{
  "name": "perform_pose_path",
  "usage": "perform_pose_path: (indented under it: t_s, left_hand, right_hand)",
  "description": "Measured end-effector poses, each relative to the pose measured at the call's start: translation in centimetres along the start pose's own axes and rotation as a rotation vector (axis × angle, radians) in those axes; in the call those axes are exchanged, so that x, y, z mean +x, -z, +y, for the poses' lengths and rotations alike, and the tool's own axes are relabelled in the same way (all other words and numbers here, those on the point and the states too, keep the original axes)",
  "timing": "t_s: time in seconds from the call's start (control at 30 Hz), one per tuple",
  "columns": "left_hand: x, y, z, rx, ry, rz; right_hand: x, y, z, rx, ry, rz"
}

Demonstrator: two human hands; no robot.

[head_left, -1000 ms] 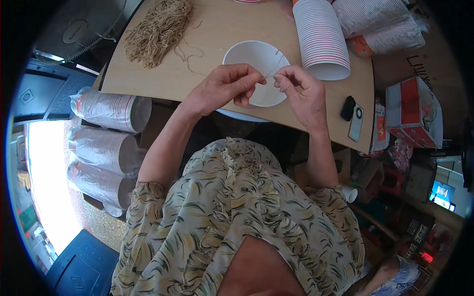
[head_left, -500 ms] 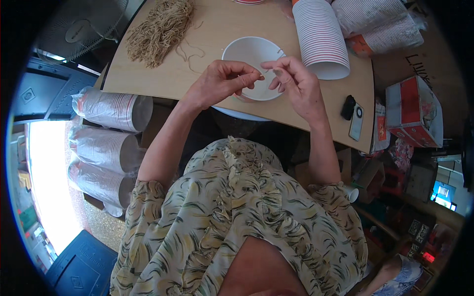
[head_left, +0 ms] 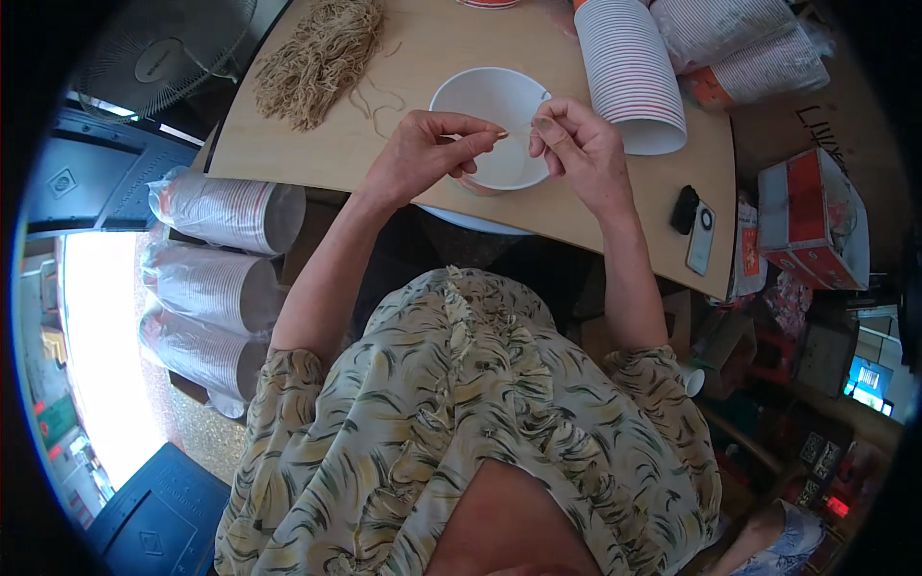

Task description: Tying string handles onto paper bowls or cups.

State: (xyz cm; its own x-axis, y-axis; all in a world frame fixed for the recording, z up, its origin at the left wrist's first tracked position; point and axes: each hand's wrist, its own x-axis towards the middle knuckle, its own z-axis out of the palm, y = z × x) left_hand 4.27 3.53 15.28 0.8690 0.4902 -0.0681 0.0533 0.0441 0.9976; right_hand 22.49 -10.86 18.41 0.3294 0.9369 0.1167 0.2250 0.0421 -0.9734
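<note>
Left hand (head_left: 423, 158) and right hand (head_left: 576, 144) raised over a white paper bowl (head_left: 485, 125), fingertips pinched shut on a thin tan string (head_left: 517, 132) stretched between them. String barely visible, a faint line across the bowl's mouth; whether threaded through the rim, cannot tell. Bowl upright on the tan wooden surface (head_left: 432, 48), near its front edge.

Loose heap of tan string pieces (head_left: 317, 58) at far left of the surface, a few strays trailing toward the bowl. Tall stack of red-striped paper cups (head_left: 629, 72) lying just right of the bowl, nearly touching the right hand. Black phone (head_left: 701, 235) and small dark object (head_left: 683, 209) at the right edge. Wrapped sleeves of cups (head_left: 226, 206) stacked below the surface at left.

Likely risks, judged from this:
- Slip of the string from either pinch; thin, light, easily lost among strays.
- Too hard a pull tipping or dragging the light bowl toward the edge.
- Right elbow or wrist nudging the cup stack, rolling it.
- Phone sitting close to the rim, easily knocked off.
</note>
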Motion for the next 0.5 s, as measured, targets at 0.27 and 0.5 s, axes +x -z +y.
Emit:
perform_pose_path:
  t_s: [0.27, 0.5]
  left_hand:
    - [-0.3, -0.6, 0.2, 0.124, -0.093, 0.024]
    - [0.0, -1.2, -2.0, 0.349, -0.537, 0.199]
  right_hand:
    - [0.6, -0.8, 0.4, 0.01, -0.008, 0.003]
    - [0.8, -1.6, 1.6, 0.077, -0.118, -0.035]
